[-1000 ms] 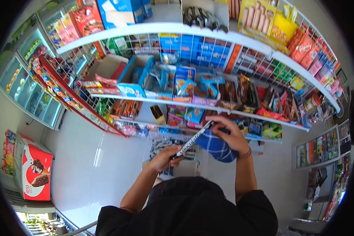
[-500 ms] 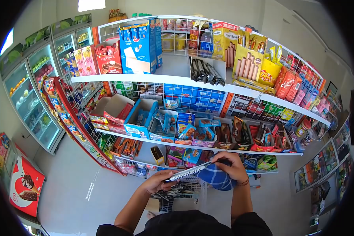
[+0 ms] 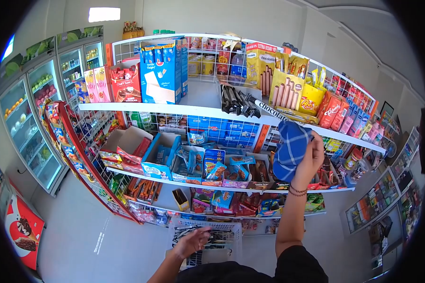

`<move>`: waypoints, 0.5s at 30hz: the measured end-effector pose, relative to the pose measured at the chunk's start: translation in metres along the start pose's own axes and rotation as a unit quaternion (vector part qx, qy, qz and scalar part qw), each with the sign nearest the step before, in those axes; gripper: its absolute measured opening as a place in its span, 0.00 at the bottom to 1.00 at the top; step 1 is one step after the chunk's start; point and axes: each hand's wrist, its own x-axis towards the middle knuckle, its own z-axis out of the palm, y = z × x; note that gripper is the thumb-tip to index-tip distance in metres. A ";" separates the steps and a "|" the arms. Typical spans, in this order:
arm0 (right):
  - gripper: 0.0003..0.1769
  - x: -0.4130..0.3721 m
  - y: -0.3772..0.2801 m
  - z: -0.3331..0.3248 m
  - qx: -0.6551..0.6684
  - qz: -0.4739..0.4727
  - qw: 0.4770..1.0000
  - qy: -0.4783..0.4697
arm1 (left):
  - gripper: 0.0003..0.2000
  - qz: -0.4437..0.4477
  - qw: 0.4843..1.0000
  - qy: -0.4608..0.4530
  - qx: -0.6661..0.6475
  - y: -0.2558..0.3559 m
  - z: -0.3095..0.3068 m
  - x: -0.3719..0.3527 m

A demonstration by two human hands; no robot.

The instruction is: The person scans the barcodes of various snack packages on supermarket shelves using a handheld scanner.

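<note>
My right hand (image 3: 310, 158) is raised at the shelf front, gripping a blue checked cloth (image 3: 290, 153) that hangs from it. A long white Chocolatos wafer stick packet (image 3: 268, 108) reaches from behind the cloth to an open box (image 3: 262, 88) of dark stick packets (image 3: 236, 101) on the upper shelf. The packet's near end is hidden by cloth and hand. Low down, my left hand (image 3: 192, 243) has loosely bent fingers apart and holds nothing. It is over the edge of a white wire basket (image 3: 238, 236) with many similar stick packets.
The white upper shelf edge (image 3: 174, 111) runs across. Beside the stick box are yellow wafer packs (image 3: 286, 92) and a blue wafer box (image 3: 160, 75). Snack boxes (image 3: 158, 162) fill the lower shelf. A red rack (image 3: 87, 179) and drink fridges (image 3: 47, 99) stand left.
My right hand has risen with the cloth and stick packet to the upper shelf. My left hand has let go of the packet and dropped towards the basket.
</note>
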 end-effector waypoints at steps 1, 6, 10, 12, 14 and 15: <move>0.08 0.002 0.001 0.008 -0.041 -0.033 0.999 -0.006 | 0.23 0.007 1.000 0.008 -0.014 -0.001 0.000 -0.005; 0.12 0.009 0.015 0.048 -0.131 -0.084 0.984 -0.086 | 0.24 0.041 0.997 0.051 -0.028 0.001 -0.008 -0.015; 0.18 0.016 0.027 0.065 -0.121 -0.031 0.961 -0.247 | 0.24 0.043 0.996 0.083 -0.009 0.001 -0.004 -0.010; 0.18 0.015 0.023 0.069 -0.122 0.000 0.958 -0.260 | 0.24 0.051 0.996 0.069 0.009 -0.001 -0.003 -0.006; 0.17 0.015 0.021 0.068 -0.124 0.003 0.955 -0.269 | 0.24 0.052 0.996 0.068 0.009 -0.004 -0.001 -0.004; 0.17 0.017 0.025 0.067 -0.134 0.004 0.949 -0.286 | 0.24 0.050 0.996 0.068 0.009 -0.005 0.000 -0.004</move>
